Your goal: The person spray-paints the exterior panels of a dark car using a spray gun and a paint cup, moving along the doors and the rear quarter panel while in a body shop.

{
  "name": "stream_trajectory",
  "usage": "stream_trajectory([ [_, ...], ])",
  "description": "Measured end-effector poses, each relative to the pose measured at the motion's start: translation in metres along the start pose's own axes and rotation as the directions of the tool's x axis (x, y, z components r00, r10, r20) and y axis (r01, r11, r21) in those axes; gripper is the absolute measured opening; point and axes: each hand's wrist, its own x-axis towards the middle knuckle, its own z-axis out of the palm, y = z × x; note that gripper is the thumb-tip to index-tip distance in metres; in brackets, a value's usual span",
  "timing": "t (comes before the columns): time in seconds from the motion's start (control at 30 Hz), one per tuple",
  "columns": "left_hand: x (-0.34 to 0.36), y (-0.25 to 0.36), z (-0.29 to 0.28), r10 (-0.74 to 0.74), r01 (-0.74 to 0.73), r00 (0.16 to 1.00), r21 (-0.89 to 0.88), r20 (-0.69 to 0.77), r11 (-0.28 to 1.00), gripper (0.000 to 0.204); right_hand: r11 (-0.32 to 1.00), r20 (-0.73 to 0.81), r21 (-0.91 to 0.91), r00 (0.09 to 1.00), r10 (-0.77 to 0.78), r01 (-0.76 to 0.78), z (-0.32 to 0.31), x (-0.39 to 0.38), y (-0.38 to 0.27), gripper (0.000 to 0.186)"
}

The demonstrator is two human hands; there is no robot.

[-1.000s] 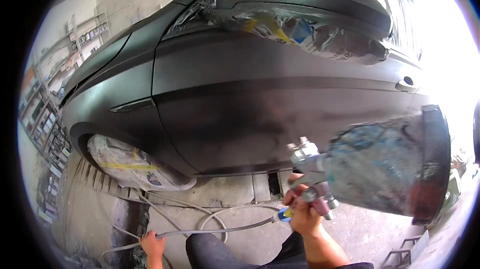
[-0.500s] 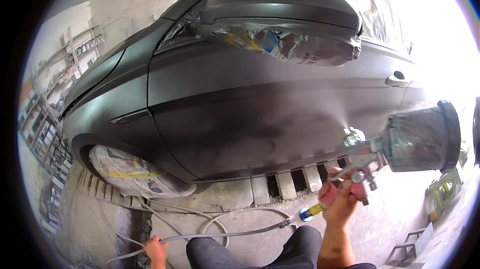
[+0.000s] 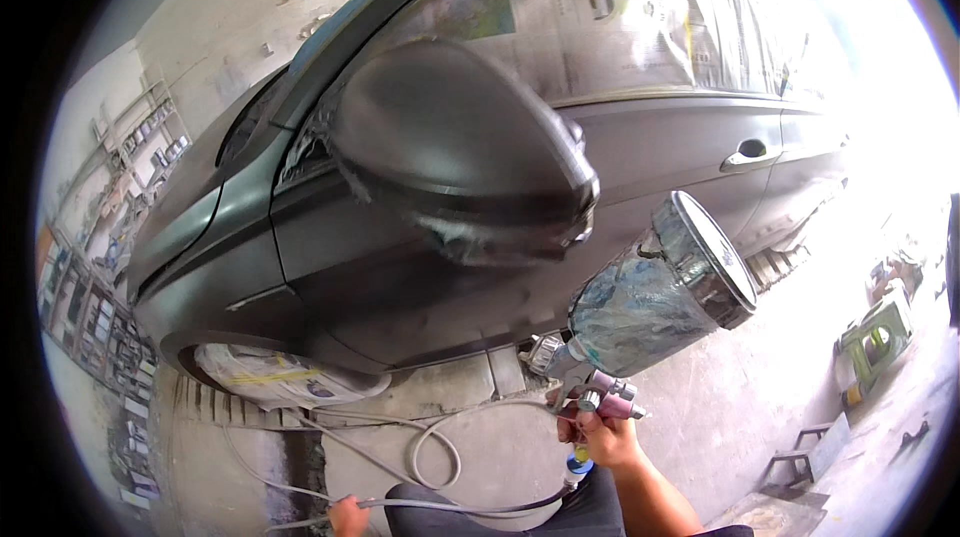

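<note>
My right hand (image 3: 603,437) is wrapped round the handle of a red and silver spray gun (image 3: 607,398), with a large paint-stained cup (image 3: 640,302) mounted on top. Its nozzle (image 3: 543,354) faces the lower door of a matte dark grey car (image 3: 440,287). At the lower edge my left hand (image 3: 349,516) is closed on a grey air hose (image 3: 440,506) that runs across my knees to the gun's blue and yellow fitting (image 3: 578,462). Above the gun juts the car's side mirror (image 3: 455,127), its underside wrapped in masking. The cup hides part of the door.
Masking paper (image 3: 560,27) covers the side window, and the front wheel (image 3: 270,374) is wrapped too. Loops of hose (image 3: 435,457) lie on the floor. At the right are a green container (image 3: 875,337) and a small stool (image 3: 805,452). Shelves (image 3: 100,327) line the left wall.
The spray gun has moved left and its cup has tilted upward. Spray seen at the nozzle earlier no longer shows. My view has shifted, with more of the window in it; my left hand still holds the hose.
</note>
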Motion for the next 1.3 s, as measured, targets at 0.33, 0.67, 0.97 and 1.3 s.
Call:
stream_trajectory([
  [0.33,-0.112,0.06,-0.096,0.131,-0.129,0.962,-0.024,0.239,0.991,0.028,0.975,-0.753,-0.216,0.644,-0.136,-0.046,-0.1,-0.044,-0.162,0.017],
  [0.67,-0.181,0.092,-0.18,0.155,-0.136,0.962,-0.096,0.223,0.986,0.023,0.981,-0.293,0.001,0.937,0.187,-0.196,-0.077,-0.013,-0.273,0.023],
  [0.97,-0.187,0.125,-0.176,0.159,-0.117,0.939,-0.15,0.305,0.982,0.028,0.91,-0.18,-0.161,0.918,0.354,-0.382,-0.045,0.083,-0.318,0.02],
  [1.3,-0.196,0.249,-0.21,0.202,-0.139,0.943,-0.237,0.266,0.962,0.026,0.942,-0.595,-0.231,0.802,0.061,-0.243,-0.179,0.092,-0.403,0.023],
])
